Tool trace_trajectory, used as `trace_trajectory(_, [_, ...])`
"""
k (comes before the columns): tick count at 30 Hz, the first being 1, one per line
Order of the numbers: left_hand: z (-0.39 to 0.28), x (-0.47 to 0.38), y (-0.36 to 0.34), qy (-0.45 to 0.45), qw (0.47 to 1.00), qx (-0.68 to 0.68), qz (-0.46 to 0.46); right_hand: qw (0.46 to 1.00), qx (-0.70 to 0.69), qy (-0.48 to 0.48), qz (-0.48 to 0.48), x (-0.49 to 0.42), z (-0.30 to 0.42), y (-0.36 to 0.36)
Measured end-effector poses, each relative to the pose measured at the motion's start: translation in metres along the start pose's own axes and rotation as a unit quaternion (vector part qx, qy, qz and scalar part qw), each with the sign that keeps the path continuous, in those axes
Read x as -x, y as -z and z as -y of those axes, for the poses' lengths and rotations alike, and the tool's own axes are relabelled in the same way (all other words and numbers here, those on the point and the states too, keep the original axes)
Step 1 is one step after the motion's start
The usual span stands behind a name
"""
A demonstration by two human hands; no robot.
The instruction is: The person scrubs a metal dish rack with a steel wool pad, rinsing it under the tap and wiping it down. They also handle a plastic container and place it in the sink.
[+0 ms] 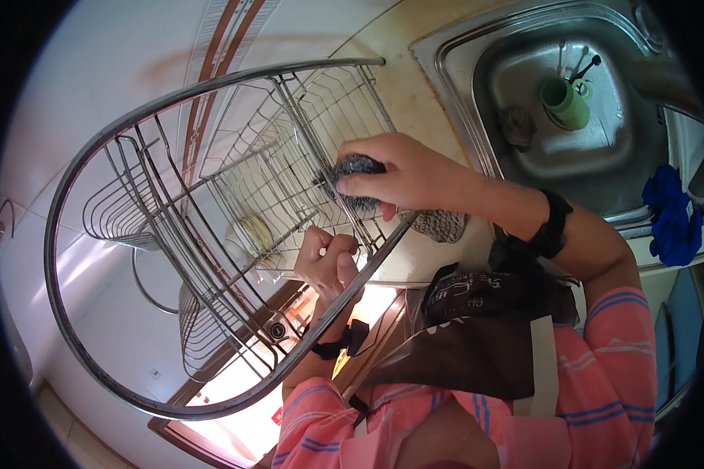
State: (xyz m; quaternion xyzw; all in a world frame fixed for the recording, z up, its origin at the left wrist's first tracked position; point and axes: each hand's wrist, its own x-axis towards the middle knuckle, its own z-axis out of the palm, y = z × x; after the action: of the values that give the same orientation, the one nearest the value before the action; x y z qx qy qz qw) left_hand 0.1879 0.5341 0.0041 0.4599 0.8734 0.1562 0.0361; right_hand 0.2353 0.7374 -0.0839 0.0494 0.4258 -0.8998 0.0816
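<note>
A tall wire dish rack (258, 73) with a curved metal frame stands tilted on the counter. My right hand (396, 173) grips a dark steel wool scourer (358, 176) and presses it on the upright wires at the rack's near side. Lower down, my left hand (327, 261) has its fingers curled around the rack's wires, with the forearm passing behind the outer frame rail; its fingertips are partly hidden. Just below my right hand, a grey-brown textured cloth or pad (440, 225) lies on the counter.
The steel sink (563, 152) at the upper right holds a green cup (566, 104), a green ring-shaped piece (582, 89), a black-headed utensil (594, 60) and a brownish crumpled thing (517, 128). A blue cloth or glove (673, 214) hangs over the sink's near rim. A tiled wall rises on the left.
</note>
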Motion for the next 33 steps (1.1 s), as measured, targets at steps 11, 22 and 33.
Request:
trace_trajectory(11, [0.0, -0.004, -0.003, -0.001, 1.0, -0.007, -0.011, 0.998, 0.023, -0.057, -0.003, 0.0, 0.016, 0.002])
trace_trajectory(22, [0.001, -0.006, -0.004, 0.002, 1.0, -0.007, -0.011, 0.994, 0.11, -0.023, -0.013, -0.026, 0.016, 0.005])
trace_trajectory(33, [0.004, -0.008, -0.002, 0.023, 1.0, -0.015, 0.008, 0.986, 0.111, 0.079, -0.091, -0.079, 0.032, 0.024])
